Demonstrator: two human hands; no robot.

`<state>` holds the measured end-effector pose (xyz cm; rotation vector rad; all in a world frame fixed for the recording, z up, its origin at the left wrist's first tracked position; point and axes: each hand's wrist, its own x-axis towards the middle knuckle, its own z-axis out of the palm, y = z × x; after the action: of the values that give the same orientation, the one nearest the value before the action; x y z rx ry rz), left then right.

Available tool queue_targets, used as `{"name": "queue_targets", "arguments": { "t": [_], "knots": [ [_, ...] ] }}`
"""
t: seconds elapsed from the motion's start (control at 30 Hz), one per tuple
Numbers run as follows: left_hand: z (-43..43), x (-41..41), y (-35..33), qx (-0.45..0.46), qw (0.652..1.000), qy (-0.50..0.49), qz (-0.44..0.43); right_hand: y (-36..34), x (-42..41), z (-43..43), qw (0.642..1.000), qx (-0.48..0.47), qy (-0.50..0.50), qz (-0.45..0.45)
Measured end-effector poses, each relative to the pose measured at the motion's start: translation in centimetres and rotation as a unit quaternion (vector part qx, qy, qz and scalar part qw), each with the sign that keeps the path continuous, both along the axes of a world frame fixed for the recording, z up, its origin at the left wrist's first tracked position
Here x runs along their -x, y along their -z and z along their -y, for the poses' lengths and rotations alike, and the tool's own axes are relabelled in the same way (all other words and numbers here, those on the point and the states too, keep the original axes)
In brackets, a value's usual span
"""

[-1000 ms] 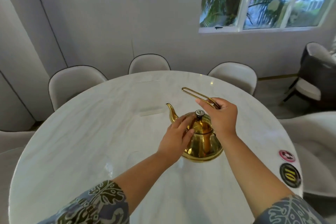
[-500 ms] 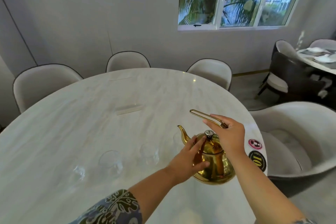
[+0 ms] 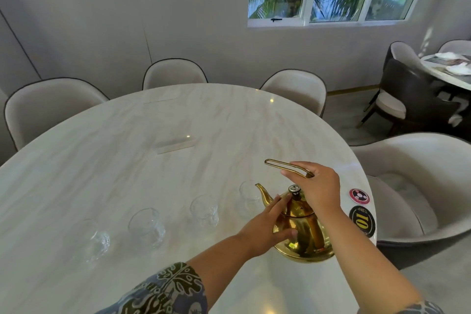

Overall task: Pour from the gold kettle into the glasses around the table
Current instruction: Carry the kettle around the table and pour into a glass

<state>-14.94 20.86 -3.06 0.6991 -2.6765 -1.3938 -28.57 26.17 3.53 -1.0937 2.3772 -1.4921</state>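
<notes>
A gold kettle point(image 3: 304, 234) stands upright near the right edge of the round white marble table point(image 3: 153, 160), its spout pointing left. My right hand point(image 3: 317, 190) is closed around the kettle's thin gold handle above the lid. My left hand point(image 3: 267, 229) rests flat against the kettle's body and lid, fingers spread. Several clear glasses stand in a row left of the kettle: one just behind the spout point(image 3: 248, 197), one in the middle point(image 3: 205, 211), one further left point(image 3: 147, 227) and one at the far left point(image 3: 95, 239). The glasses look empty.
Pale upholstered chairs point(image 3: 295, 89) ring the far side, and another point(image 3: 418, 181) sits close at the right. Two round stickers, red point(image 3: 358, 195) and black with "10" point(image 3: 362, 220), lie at the table's right edge. A second table point(image 3: 448, 71) stands at far right.
The view has shifted so the kettle now sits lower right and the row of glasses has come into sight. Both hands keep their places on the kettle.
</notes>
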Motion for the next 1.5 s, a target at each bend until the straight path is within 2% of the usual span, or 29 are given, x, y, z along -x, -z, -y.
{"name": "queue_targets", "arguments": {
  "t": [0.77,1.5],
  "knots": [
    [0.9,1.0,2.0,-0.097,0.994,-0.031,-0.04,-1.0,0.5,3.7,0.985,-0.153,-0.041,-0.066],
    [1.1,1.3,1.1,-0.108,0.993,-0.021,-0.052,-2.6,0.0,4.9,0.974,-0.189,-0.071,-0.104]
  ]
}}
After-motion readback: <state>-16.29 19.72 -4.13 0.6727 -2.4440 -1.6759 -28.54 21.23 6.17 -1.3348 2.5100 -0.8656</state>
